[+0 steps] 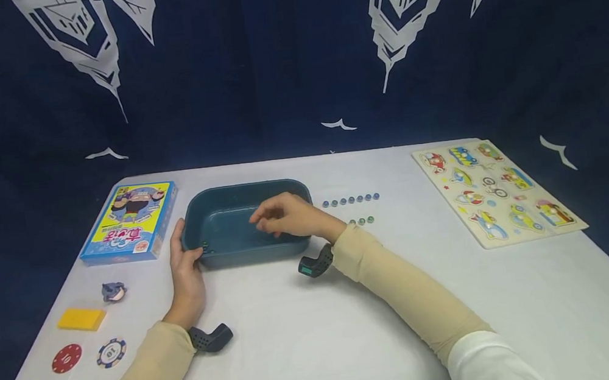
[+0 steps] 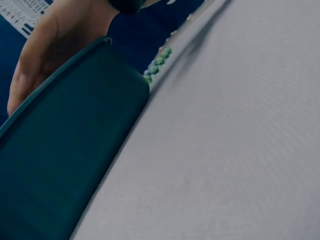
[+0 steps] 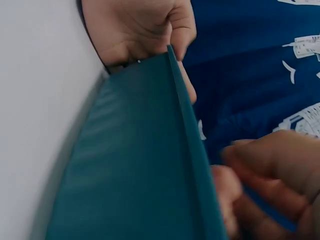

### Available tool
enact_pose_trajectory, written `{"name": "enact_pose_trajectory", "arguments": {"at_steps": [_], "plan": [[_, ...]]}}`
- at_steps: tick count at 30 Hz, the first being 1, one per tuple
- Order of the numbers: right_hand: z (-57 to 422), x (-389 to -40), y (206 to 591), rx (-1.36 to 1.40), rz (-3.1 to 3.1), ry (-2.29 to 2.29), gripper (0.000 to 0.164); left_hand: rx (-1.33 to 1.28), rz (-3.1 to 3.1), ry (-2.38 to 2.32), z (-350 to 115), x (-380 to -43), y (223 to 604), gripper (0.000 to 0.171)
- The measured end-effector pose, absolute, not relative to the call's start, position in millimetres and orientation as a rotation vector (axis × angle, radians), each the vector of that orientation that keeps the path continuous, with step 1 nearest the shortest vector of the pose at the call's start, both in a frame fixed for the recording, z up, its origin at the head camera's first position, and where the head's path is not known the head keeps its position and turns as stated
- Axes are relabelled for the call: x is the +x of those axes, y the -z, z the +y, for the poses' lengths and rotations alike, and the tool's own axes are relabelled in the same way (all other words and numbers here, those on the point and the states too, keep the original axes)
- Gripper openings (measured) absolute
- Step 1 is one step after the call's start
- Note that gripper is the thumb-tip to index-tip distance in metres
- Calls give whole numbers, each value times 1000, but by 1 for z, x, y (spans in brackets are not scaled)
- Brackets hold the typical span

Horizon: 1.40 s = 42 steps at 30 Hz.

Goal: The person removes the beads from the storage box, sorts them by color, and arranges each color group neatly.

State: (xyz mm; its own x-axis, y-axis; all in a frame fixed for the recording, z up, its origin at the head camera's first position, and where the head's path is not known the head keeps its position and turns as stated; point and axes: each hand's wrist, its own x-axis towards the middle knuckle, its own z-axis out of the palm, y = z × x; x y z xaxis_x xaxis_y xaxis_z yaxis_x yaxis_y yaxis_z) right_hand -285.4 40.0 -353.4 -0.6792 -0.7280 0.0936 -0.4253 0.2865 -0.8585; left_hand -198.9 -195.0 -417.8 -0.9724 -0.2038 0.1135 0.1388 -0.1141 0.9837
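My left hand (image 1: pixel 185 282) holds the left end of a dark teal plastic bin (image 1: pixel 256 256), thumb at its near left corner. A few small green glass marbles (image 1: pixel 207 247) lie inside by that thumb. Over the right half of the bin is my right hand (image 1: pixel 290 217), its fingers loosely bent and pointing left, with nothing visible between them. In the right wrist view, the right fingers (image 3: pixel 270 175) look blurred behind the bin's rim. To the bin's right, blue-tinted marbles (image 1: pixel 351 200) form a row, with green marbles (image 1: pixel 362 221) in front, partly covered by my wrist.
A blue and yellow box (image 1: pixel 130 224) lies left of the bin. Nearer on that side are a small shark-like figure (image 1: pixel 113 291), a yellow block (image 1: pixel 82 319), a red chip (image 1: pixel 67 358) and a white-blue chip (image 1: pixel 111 353). A picture puzzle board (image 1: pixel 497 193) lies at right.
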Motion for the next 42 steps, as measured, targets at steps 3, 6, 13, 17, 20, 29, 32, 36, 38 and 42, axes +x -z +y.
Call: {"name": "enact_pose_trajectory", "arguments": {"at_steps": [3,6,13,17,20,29,32,36,38,42], "plan": [[24,-287,357,-1075,2264,1219,23,71,-1954,2173,-195,-200,418,74],[9,-289,362,-1072,2283,1123,22,74,-1971,2162,-195,-200,418,74],[-15,-290,365,-1000,2321,895,27,66,-1950,2178,-196,-200,418,74],[-22,-292,366,-970,2291,825,27,61,-1948,2173,-195,-199,418,74],[-26,-294,367,-940,2283,813,24,54,-1947,2166,-195,-199,417,75],[-25,-295,369,-950,2326,805,18,64,-1954,2162,-195,-200,418,74],[-20,-295,368,-1030,2339,852,17,69,-1964,2162,-196,-200,418,74],[-4,-293,362,-1130,2349,952,13,69,-1975,2150,-196,-200,417,74],[6,-292,358,-1165,2342,1016,14,69,-1980,2141,-195,-200,417,74],[29,-289,353,-1242,2318,1147,16,76,-1975,2140,-195,-200,418,74]]}}
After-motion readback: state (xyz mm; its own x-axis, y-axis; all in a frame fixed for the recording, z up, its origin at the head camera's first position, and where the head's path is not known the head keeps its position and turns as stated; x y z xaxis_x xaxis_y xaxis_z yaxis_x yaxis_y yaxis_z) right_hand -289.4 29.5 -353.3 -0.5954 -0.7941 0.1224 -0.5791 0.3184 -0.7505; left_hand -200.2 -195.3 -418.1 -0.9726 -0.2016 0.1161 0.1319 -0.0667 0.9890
